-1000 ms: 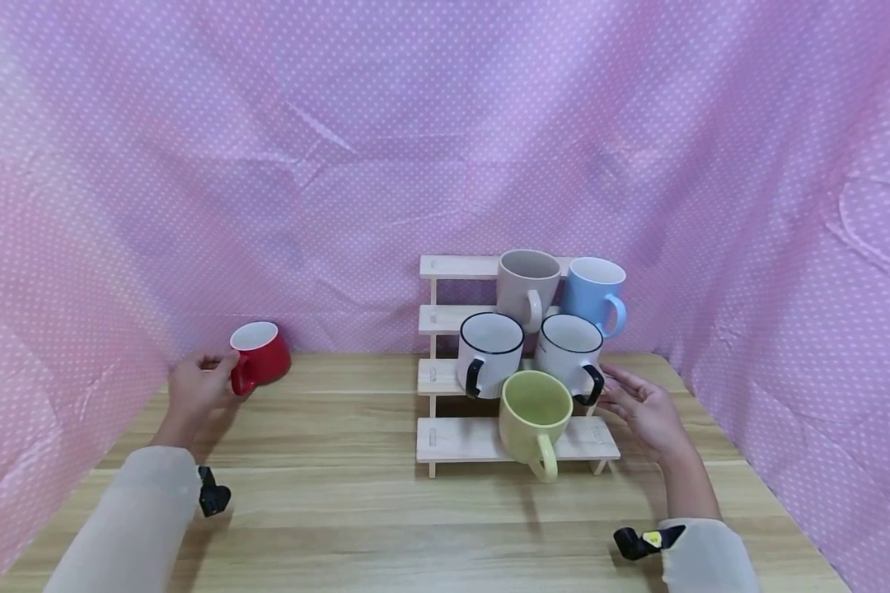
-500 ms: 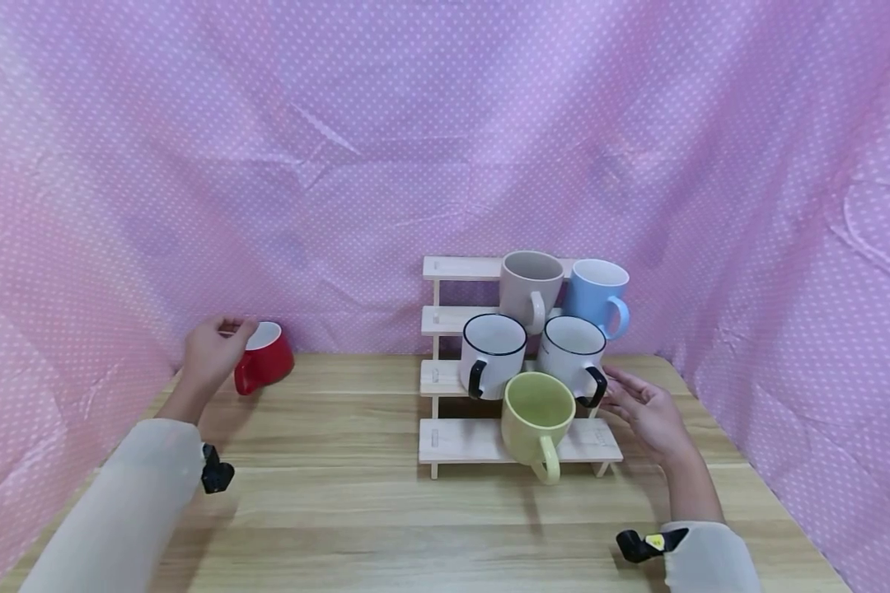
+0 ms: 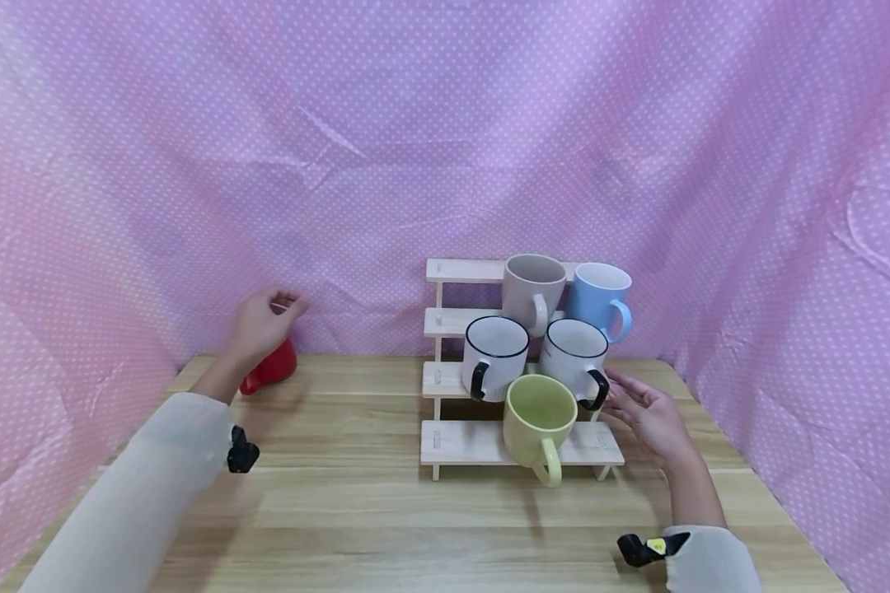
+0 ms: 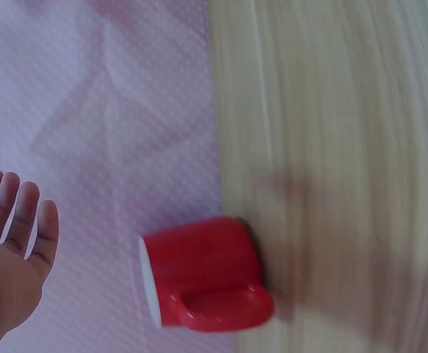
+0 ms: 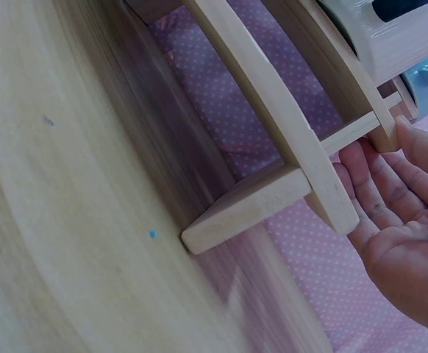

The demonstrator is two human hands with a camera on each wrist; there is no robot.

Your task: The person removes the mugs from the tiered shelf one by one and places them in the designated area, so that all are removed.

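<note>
My left hand (image 3: pixel 262 327) is raised over the red mug (image 3: pixel 276 366) at the back left of the table, hiding much of it in the head view. In the left wrist view the mug (image 4: pixel 214 257) stands apart from the hand (image 4: pixel 12 268), whose fingers are spread and hold nothing. At the right end of the stepped wooden rack (image 3: pixel 460 442), my right hand (image 3: pixel 651 418) pinches a shelf end; in the right wrist view the thumb is at the shelf's edge and the fingers (image 5: pixel 390 187) lie behind it.
On the rack stand a yellow-green mug (image 3: pixel 530 428), two white mugs with black rims, one left (image 3: pixel 489 371) and one right (image 3: pixel 567 366), a grey mug (image 3: pixel 522 292) and a light blue mug (image 3: pixel 589 296). Pink dotted cloth (image 3: pixel 386 165) hangs behind the wooden table (image 3: pixel 341 494).
My left hand has let go of the red mug's handle side and moved up and to the right over it. The right hand keeps its place at the rack.
</note>
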